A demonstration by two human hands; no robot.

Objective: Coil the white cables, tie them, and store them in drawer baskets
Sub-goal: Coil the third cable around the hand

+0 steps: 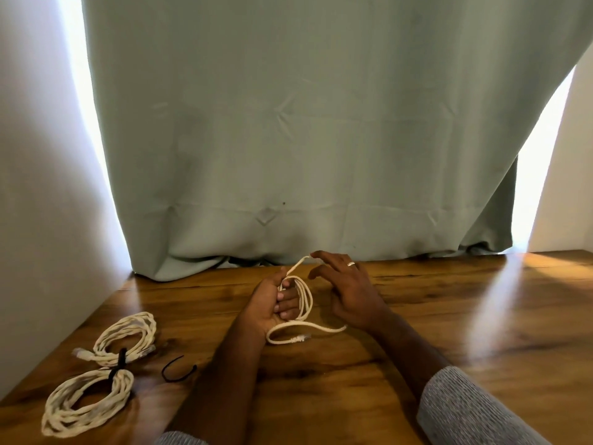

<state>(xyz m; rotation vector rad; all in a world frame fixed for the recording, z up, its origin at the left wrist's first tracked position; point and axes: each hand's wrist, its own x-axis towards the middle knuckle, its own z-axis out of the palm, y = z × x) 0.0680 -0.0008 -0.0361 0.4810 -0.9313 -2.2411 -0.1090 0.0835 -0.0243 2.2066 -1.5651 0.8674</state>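
Note:
My left hand (272, 303) grips a white cable (305, 300) wound in several loops round its curled fingers. One strand runs up from the loops to my right hand (349, 293), which pinches it at the fingertips near the curtain's hem. The cable's free end with its plug lies on the wooden table (449, 316) just below my left hand. Two coiled white cables lie at the left: the farther coil (128, 338) and the nearer coil (86, 403), each bound by a black tie.
A loose black tie (178, 370) lies on the table between the coils and my left forearm. A grey-green curtain (288, 139) hangs down to the table's back edge. A white wall borders the table on the left.

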